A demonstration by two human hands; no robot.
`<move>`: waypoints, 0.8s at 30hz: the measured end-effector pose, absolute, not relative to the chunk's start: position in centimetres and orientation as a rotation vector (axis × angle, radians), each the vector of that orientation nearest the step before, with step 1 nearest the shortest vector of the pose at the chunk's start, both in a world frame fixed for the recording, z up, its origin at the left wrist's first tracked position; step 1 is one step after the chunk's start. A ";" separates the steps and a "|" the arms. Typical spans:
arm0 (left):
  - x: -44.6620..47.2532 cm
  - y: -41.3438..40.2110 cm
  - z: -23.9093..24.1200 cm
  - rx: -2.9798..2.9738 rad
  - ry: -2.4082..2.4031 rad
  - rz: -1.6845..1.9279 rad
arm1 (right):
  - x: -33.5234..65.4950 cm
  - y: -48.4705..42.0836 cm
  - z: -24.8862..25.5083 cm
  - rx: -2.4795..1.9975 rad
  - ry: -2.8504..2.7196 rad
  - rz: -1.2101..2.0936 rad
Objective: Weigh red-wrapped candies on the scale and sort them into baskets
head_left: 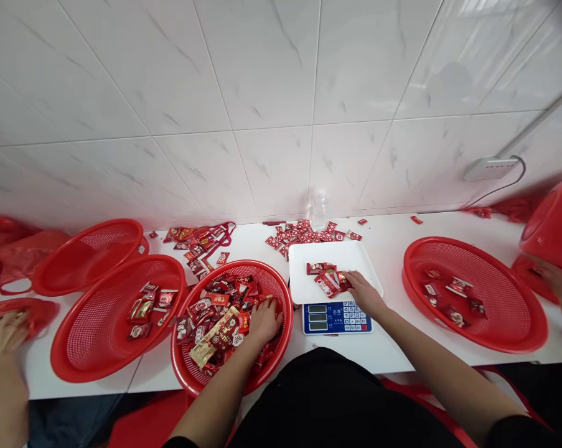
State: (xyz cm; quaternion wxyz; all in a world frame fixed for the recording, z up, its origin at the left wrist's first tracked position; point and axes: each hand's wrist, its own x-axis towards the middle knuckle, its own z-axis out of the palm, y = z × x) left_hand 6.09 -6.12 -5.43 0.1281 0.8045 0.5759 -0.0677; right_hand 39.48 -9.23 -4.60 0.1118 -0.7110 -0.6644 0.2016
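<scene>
In the head view my left hand [265,320] reaches into a red mesh basket [178,361] heaped with small red snack packets [206,308]. Its fingers are spread over the packets, the tips partly hidden among them. A longer brown-and-gold packet [218,333] lies on the heap beside it. On the right, my right hand [362,292] is over the white tray [304,289] of a blue-fronted digital scale [337,318]. Its fingertips are closed on a shiny red packet [342,280], against a few other red packets [327,285] lying on the tray.
Red baskets [75,358] stand at left and another [505,323] at right, some holding several packets. Loose packets [304,233] and a clear plastic bottle [318,211] sit by the tiled wall. Other people's hands [3,339] work at both sides, near red bags [42,311].
</scene>
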 end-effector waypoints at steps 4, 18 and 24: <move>6.2 -6.1 -5.3 2.324 1.680 -0.218 | 39.1 -7.9 -4.2 -2.116 -1.902 0.610; 5.9 -6.2 -5.9 2.351 1.687 -0.160 | 37.7 -5.4 -3.2 -2.171 -1.710 0.638; 5.7 -6.2 -6.2 2.367 1.676 -0.139 | 34.7 -4.8 -3.4 -2.184 -1.867 0.546</move>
